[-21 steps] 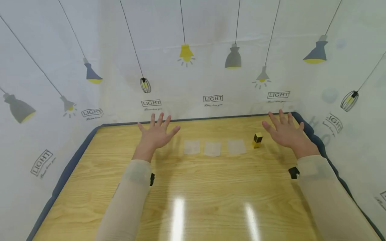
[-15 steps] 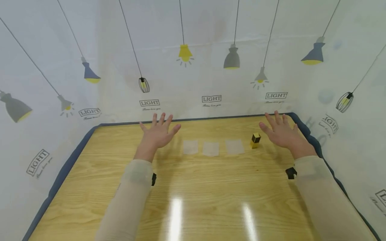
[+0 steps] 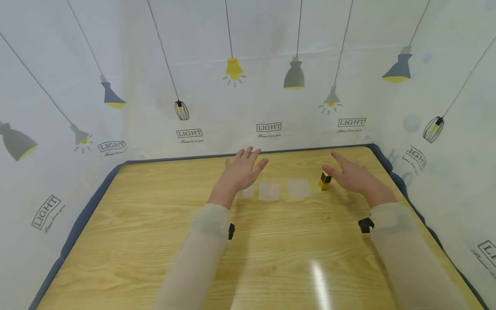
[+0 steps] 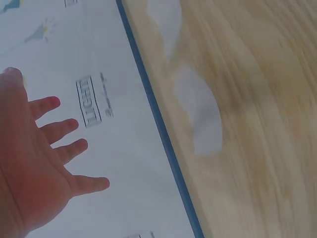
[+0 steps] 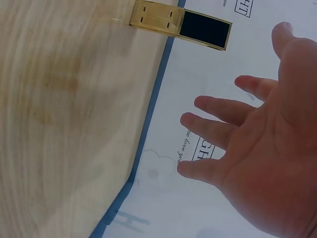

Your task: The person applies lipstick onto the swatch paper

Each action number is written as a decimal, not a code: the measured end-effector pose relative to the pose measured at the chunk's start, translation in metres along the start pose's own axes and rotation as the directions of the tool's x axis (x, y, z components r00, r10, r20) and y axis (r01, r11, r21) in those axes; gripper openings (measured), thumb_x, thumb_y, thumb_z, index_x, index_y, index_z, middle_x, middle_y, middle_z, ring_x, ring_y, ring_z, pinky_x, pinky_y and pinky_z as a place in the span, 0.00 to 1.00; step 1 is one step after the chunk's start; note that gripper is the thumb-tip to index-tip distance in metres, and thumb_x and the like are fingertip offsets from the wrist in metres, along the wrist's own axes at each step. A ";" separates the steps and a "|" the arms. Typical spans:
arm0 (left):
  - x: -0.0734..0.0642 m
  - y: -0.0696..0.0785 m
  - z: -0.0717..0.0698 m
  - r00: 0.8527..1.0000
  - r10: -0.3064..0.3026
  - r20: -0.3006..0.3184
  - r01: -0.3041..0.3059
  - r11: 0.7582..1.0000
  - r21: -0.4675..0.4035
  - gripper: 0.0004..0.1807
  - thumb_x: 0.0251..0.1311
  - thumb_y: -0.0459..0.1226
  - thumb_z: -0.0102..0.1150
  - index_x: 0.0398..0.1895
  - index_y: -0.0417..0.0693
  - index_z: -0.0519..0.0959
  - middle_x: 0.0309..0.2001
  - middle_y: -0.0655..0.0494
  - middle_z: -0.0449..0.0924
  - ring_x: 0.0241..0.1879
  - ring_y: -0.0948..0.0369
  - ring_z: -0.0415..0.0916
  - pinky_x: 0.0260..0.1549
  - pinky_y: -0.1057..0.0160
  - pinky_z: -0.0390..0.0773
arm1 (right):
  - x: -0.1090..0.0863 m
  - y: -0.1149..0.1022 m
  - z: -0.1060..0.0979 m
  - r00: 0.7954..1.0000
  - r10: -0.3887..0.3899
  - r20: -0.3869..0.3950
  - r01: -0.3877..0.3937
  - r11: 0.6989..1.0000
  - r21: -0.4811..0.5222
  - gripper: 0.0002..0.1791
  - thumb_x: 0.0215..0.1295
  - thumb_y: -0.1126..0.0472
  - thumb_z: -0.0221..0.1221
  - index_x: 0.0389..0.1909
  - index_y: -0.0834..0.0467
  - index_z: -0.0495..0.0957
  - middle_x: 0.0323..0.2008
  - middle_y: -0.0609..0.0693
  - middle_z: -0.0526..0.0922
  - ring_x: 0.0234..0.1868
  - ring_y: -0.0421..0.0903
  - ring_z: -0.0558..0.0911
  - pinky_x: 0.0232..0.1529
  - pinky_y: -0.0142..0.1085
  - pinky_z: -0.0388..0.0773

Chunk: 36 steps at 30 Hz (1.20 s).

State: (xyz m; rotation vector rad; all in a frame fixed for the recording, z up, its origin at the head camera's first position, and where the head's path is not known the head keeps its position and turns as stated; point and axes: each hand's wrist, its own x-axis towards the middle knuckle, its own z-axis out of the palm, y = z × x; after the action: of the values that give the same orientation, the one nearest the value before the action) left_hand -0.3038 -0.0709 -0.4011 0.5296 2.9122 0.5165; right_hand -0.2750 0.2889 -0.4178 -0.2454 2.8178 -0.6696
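A small upright block (image 3: 324, 181), gold with a black panel, stands on the table right of three pale squares. In the right wrist view the block (image 5: 181, 24) shows small slots in its gold part. My right hand (image 3: 353, 175) hovers just right of it, thumb near its top in the head view; the right wrist view shows the hand (image 5: 262, 124) apart from it with fingers spread. My left hand (image 3: 240, 172) is held over the left square (image 3: 245, 193), hiding part of it, and holds nothing. The middle square (image 3: 269, 192) and right square (image 3: 299, 189) lie flat.
The wood table (image 3: 155, 241) ends at a dark blue edge strip (image 3: 186, 158). Behind and at both sides rises a white cloth (image 3: 155, 64) printed with lamps. Each wrist carries a small black device (image 3: 365, 225).
My left hand has moved right, from beside the squares to over the left one. My right hand has come slightly left and lower, closer to the block. The head view has shifted a little.
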 end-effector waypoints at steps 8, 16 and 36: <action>0.021 0.062 0.033 0.987 0.158 0.006 -0.158 0.987 -0.018 0.37 0.84 0.62 0.22 0.86 0.57 0.56 0.86 0.50 0.56 0.85 0.49 0.54 0.84 0.44 0.55 | 0.000 -0.002 0.017 1.000 -0.017 0.014 0.016 1.000 0.024 0.54 0.79 0.26 0.42 0.87 0.61 0.43 0.74 0.76 0.69 0.69 0.75 0.74 0.71 0.70 0.69; 0.030 0.111 0.084 0.979 0.189 0.069 -0.178 0.974 -0.142 0.30 0.86 0.53 0.38 0.84 0.57 0.61 0.83 0.56 0.64 0.81 0.55 0.63 0.80 0.52 0.66 | 0.001 -0.002 0.030 0.999 -0.019 -0.050 0.020 1.000 0.020 0.39 0.84 0.47 0.54 0.81 0.68 0.57 0.49 0.66 0.84 0.42 0.54 0.83 0.47 0.51 0.81; 0.037 0.130 0.121 0.974 0.180 0.140 -0.106 0.901 -0.422 0.33 0.86 0.42 0.41 0.88 0.51 0.49 0.81 0.48 0.67 0.22 0.60 0.66 0.29 0.61 0.74 | -0.010 -0.006 0.035 0.989 -0.061 -0.137 0.065 0.998 0.024 0.23 0.84 0.55 0.54 0.67 0.69 0.73 0.59 0.72 0.83 0.60 0.69 0.82 0.57 0.62 0.81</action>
State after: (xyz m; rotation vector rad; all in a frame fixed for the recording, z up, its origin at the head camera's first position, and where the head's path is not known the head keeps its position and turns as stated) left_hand -0.2733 0.0940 -0.4702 0.6877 2.5025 1.0181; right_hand -0.2560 0.2706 -0.4432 -0.2957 2.9385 -0.7675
